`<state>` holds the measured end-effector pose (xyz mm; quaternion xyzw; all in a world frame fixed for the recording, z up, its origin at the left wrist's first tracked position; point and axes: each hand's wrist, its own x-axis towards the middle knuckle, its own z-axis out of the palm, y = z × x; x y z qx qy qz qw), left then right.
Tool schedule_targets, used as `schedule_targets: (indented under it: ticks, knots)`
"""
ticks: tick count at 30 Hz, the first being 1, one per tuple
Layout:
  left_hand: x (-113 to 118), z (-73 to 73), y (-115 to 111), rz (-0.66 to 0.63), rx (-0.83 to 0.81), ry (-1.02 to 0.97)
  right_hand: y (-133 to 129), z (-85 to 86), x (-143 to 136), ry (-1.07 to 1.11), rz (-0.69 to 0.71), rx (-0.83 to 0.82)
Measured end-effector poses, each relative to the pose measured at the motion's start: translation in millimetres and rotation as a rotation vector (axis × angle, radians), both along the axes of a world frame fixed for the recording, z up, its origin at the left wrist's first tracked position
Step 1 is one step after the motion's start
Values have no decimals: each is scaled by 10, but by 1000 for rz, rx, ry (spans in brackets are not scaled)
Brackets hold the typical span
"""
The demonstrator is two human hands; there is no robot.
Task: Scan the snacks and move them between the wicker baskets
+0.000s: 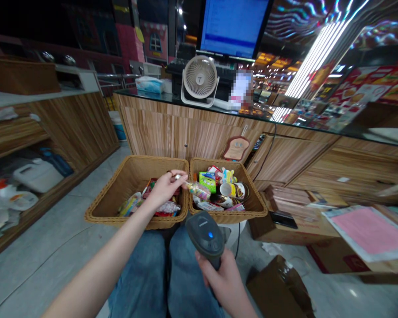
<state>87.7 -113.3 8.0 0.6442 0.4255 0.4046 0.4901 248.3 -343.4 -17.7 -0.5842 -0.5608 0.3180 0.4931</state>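
Pinching a clear cellophane packet of coloured sweets above the two woven baskets' shared rims, the left hand pointed it rightward; the right hand gripped a grey barcode scanner just below.

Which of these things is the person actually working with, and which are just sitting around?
In use:
- left hand holding a candy packet
- right hand gripping the scanner
- left basket and right basket, both holding small packaged goods

Lying about:
- fan
- monitor
- tissue box
- cardboard box
- pink paper
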Motion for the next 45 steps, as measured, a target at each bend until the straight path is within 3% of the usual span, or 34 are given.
schedule_targets:
  ticks: [3,5,8,10,13,16,22,32,36,40,45]
  knots:
    - [265,35,180,-36,86,129,-23,-31,44,10,-3,-26]
    - [237,31,294,-23,207,252,-38,-48,84,14,-7,-34]
    - [-63,-4,474,15,321,634,-48,-66,145,11,-7,-37]
    - [-323,-52,595,27,277,978,-45,-78,168,-3,-9,-37]
    - [-608,-162,751,4,192,1183,-32,-102,160,-19,-6,-35]
    - [-685,-301,867,-92,173,1246,-26,-130,121,-12,15,-50]
    - [-548,-501,1051,-273,187,1256,-35,-149,104,5,10,-80]
    - [-534,-542,940,-262,197,1304,-11,-122,89,6,23,-71]
    - [-511,-478,881,-234,219,1308,-12,-120,68,16,43,-66]
    - [-547,-280,743,-150,334,1316,-30,-141,82,7,28,-64]
    - [-695,-49,309,186,700,1191,-9,-151,88,10,45,-49]
